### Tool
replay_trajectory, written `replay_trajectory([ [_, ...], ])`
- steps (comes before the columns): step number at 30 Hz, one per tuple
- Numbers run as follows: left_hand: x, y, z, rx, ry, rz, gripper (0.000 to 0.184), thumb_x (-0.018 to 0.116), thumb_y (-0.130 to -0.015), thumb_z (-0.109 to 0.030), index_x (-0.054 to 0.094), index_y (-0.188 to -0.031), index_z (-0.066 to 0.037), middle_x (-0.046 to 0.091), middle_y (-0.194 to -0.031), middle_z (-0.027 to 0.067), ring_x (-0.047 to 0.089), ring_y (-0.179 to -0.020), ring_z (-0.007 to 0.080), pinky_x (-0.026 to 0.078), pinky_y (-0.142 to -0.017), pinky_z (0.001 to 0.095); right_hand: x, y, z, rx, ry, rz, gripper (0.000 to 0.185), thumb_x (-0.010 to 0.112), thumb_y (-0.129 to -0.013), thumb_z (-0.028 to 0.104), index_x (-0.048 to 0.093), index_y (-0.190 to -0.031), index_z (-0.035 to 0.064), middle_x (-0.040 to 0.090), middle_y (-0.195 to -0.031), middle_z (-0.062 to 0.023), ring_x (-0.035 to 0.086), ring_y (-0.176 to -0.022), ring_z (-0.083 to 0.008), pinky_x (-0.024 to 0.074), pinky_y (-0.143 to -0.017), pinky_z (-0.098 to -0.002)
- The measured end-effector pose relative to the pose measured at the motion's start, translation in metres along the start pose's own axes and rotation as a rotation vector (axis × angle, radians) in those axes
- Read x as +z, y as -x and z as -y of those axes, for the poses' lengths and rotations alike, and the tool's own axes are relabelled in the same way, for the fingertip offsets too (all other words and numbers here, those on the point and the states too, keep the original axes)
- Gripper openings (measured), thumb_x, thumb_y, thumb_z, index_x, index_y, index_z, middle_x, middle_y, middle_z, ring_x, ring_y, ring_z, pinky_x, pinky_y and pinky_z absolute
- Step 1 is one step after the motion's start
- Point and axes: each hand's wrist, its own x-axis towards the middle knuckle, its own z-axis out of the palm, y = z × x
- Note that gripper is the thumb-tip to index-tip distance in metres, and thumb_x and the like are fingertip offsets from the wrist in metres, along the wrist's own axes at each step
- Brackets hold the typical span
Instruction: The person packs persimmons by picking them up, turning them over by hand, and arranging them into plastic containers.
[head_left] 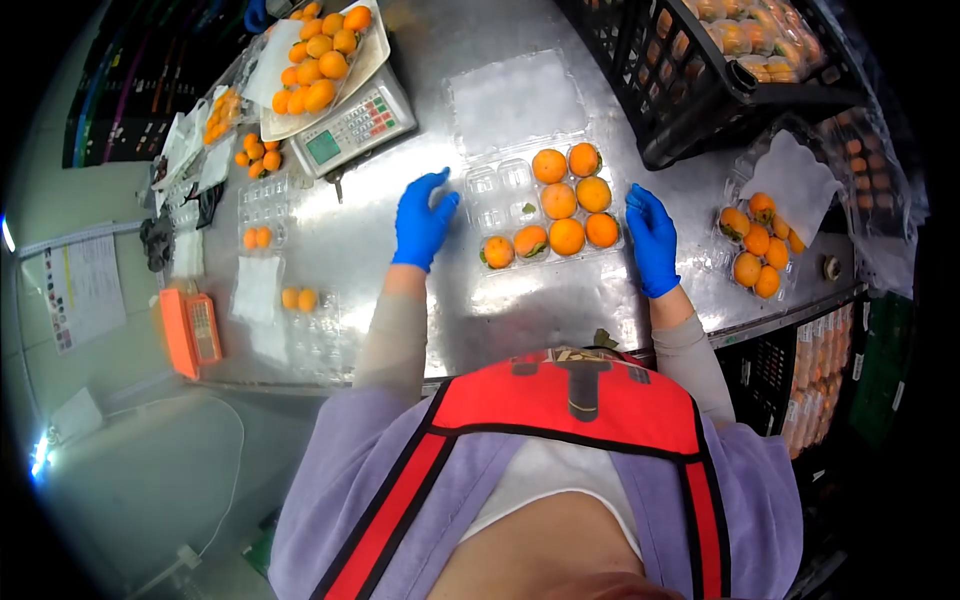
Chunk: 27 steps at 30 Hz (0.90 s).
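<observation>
A clear plastic clamshell tray point(490, 218) lies open between my hands, with its lid point(515, 98) folded back on the far side. Several orange fruits point(559, 201) that look like persimmons sit in its right columns and near row. The cells at its far left hold no fruit, and a small green leaf piece point(528, 208) lies among them. My left hand point(424, 222), in a blue glove, is left of the tray, thumb and fingers apart, holding nothing. Beside the tray's right edge is my gloved right hand point(652, 240), fingers extended and nothing visible in it; whether it touches the rim I cannot tell.
A scale point(355, 125) bearing a fruit-filled tray stands at the back left. Nearer on the left are part-filled trays point(262, 205) and an orange device point(190, 333). A black crate point(690, 110) rises at the back right, with another fruit tray point(765, 245) before it.
</observation>
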Motion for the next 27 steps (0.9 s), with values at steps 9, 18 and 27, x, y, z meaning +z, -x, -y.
replay_trajectory([
  [9, 0.029, 0.075, -0.055, 0.342, -0.127, 0.261, 0.054, 0.074, -0.071, -0.026, 0.058, -0.123, -0.018, 0.048, -0.128, 0.0182, 0.045, -0.118, 0.0351, 0.038, -0.098, 0.0423, 0.002, 0.001, 0.001, -0.020, -0.020, -0.046, 0.036, 0.056, -0.087, 0.007, 0.054, -0.122, 0.0009, 0.060, -0.112, -0.0088, 0.056, -0.100, -0.0145, 0.0435, -0.087, -0.0266],
  [18, 0.038, 0.052, -0.074, 0.423, -0.158, 0.201, 0.058, 0.073, -0.071, -0.021, 0.054, -0.126, -0.017, 0.045, -0.132, 0.0165, 0.042, -0.121, 0.0348, 0.036, -0.100, 0.0430, 0.002, -0.001, -0.005, -0.005, -0.009, -0.062, 0.035, 0.056, -0.086, 0.006, 0.055, -0.120, 0.0021, 0.061, -0.110, -0.0085, 0.057, -0.099, -0.0147, 0.0444, -0.087, -0.0273],
  [27, 0.065, 0.006, -0.098, 0.540, -0.120, 0.208, 0.051, 0.068, -0.077, -0.023, 0.054, -0.125, -0.015, 0.045, -0.132, 0.0175, 0.042, -0.120, 0.0360, 0.036, -0.100, 0.0433, 0.004, 0.006, 0.006, 0.071, -0.128, -0.052, 0.034, 0.058, -0.087, 0.008, 0.055, -0.120, 0.0021, 0.059, -0.116, -0.0090, 0.055, -0.104, -0.0141, 0.0435, -0.089, -0.0277],
])
